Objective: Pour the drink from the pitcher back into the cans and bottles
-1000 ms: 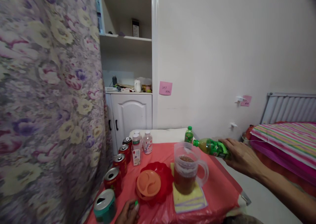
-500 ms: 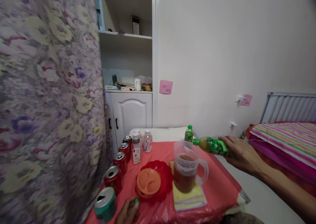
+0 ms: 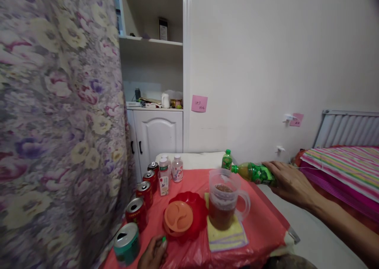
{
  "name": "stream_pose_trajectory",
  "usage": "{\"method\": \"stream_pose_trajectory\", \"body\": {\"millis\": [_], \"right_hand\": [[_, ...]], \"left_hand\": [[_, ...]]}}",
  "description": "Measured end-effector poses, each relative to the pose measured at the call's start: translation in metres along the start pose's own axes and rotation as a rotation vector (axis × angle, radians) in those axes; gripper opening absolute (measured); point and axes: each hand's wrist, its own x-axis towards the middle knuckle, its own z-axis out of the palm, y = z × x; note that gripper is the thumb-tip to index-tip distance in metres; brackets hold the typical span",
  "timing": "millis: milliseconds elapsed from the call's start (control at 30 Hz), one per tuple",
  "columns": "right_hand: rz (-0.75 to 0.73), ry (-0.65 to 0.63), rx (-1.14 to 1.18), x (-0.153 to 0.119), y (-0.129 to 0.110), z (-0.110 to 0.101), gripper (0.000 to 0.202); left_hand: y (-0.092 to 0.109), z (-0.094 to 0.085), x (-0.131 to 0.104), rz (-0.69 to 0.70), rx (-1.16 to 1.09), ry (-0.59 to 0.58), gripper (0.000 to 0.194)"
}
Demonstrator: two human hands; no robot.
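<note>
My right hand [image 3: 286,182] is wrapped round the base of a green-labelled bottle [image 3: 256,173], held on its side with the neck toward the left. The bottle's mouth is above the rim of a clear pitcher [image 3: 222,205] that holds brown liquid with foam; no stream shows. The pitcher stands on a folded yellow cloth [image 3: 227,241]. At the front edge of the table, my left hand [image 3: 153,254] pinches a small green cap [image 3: 164,239]. Near it an orange divided dish [image 3: 178,217] sits on a red scalloped plate [image 3: 199,211].
Opened cans [image 3: 127,243] line the left side of the red-covered table [image 3: 254,237]. Behind them are plastic bottles [image 3: 177,169] and a small carton [image 3: 164,186]. Another green bottle [image 3: 227,160] stands at the back. A floral curtain [image 3: 59,123] hangs at left.
The view has shifted very slightly. The held bottle looks a little more level, and both hands keep their hold in nearly the same places.
</note>
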Motion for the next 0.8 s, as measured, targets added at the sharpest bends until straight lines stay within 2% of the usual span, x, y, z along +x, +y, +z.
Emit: {"method": "stream_pose_trajectory", "body": {"millis": [367, 800], "right_hand": [[-0.036, 0.027, -0.042, 0.005, -0.002, 0.000, 0.047], [-0.057, 0.072, -0.007, 0.007, -0.001, -0.002, 0.049]], "left_hand": [[0.001, -0.002, 0.000, 0.006, 0.018, -0.036, 0.052], [0.013, 0.005, -0.007, -0.018, 0.020, 0.013, 0.049]]}}
